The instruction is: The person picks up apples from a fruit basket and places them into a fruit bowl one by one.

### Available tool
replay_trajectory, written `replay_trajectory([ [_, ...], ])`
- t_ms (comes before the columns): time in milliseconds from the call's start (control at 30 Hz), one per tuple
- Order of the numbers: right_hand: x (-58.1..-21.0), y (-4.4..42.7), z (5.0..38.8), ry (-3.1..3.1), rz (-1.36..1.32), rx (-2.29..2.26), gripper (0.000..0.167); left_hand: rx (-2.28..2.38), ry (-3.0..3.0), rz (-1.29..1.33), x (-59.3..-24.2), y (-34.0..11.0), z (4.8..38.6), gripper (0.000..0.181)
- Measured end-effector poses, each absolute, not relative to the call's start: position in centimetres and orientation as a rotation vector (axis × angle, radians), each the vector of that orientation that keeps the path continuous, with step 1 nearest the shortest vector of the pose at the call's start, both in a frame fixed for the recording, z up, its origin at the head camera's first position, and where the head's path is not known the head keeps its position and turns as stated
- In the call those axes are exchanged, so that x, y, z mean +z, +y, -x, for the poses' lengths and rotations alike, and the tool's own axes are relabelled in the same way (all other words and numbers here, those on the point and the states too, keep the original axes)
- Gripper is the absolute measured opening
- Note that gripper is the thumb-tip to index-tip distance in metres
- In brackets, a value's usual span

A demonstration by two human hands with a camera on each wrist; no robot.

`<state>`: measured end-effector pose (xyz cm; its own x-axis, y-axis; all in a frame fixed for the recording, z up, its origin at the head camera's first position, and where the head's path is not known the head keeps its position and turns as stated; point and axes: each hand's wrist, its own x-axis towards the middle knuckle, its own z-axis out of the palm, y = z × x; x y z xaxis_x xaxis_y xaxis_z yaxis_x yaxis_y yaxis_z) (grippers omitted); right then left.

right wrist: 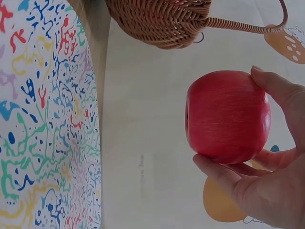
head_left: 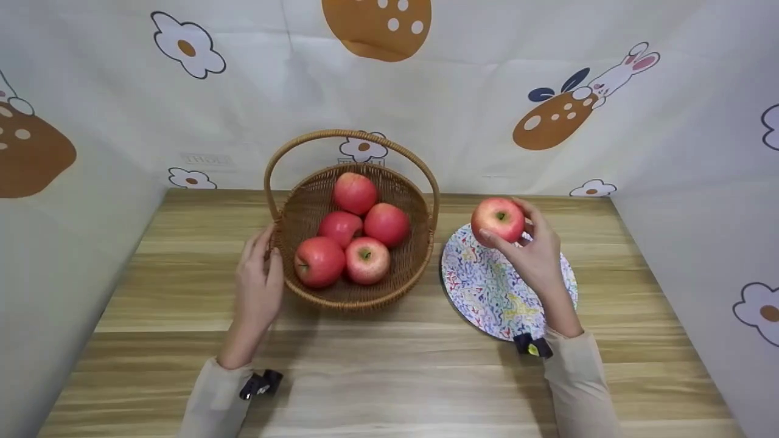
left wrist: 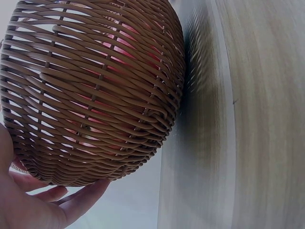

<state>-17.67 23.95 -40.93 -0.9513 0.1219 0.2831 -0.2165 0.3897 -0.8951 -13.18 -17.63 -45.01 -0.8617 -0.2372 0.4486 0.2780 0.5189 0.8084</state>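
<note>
In the head view, a brown wicker basket [head_left: 353,301] with an arched handle holds several red apples [head_left: 356,193]. My left hand [head_left: 258,283] holds the basket at its left side, near the foot of the handle. Fingers [left wrist: 83,202] lie against the woven outer wall in the left wrist view. My right hand [head_left: 535,252] grips a single red apple [head_left: 498,219] between thumb and fingers. That apple is held above a round plate [head_left: 481,292] with a multicoloured squiggle pattern. In the right wrist view the apple [right wrist: 228,117] shows its smooth side.
A wood-grain table [head_left: 377,377] lies under the basket and the plate. Behind it hangs a pale cloth [head_left: 475,109] printed with flowers, rabbits and orange-brown shapes, and similar cloth closes off both sides. Small dark devices sit at both wrists.
</note>
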Motion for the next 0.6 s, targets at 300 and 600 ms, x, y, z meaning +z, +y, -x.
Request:
replay_trajectory([
  [300, -41.3, 24.8, 18.0, -2.362, -0.036, 1.539, 0.071, -1.312, -2.236, 0.037, -45.0, -17.6, 13.2, 0.046],
  [600, -41.5, 25.7, 18.2, -2.423, 0.023, 1.506, 0.077, -1.325, -2.264, 0.012, -45.0, -17.6, 13.2, 0.047],
])
